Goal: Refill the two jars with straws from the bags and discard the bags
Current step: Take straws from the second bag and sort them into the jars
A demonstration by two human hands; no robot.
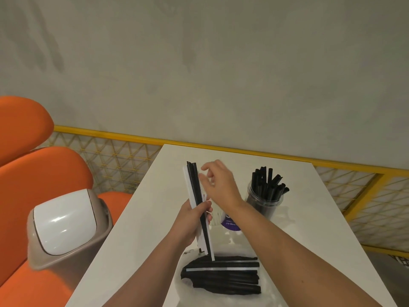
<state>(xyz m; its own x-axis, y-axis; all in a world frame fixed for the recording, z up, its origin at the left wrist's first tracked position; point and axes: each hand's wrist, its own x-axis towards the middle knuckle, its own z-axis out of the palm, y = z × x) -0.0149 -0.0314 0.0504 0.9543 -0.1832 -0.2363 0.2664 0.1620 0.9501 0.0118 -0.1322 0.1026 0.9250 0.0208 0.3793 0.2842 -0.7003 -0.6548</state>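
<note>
My left hand (193, 220) grips a bundle of wrapped black straws (197, 200), held upright and tilted slightly left over the white table (141, 213). Just right of the bundle's top hovers my right hand (218, 182), fingers spread, nothing in it. A clear jar (264, 203) packed with black straws stands to the right. A second jar with a purple label (231, 223) is mostly hidden behind my hands. Near the front edge lies a clear bag (221, 278) holding several more black straws.
A beige bin with a white swing lid (64, 220) stands on the floor left of the table, beside orange seats (33, 178). A yellow mesh rail (365, 196) runs behind the table along a grey wall.
</note>
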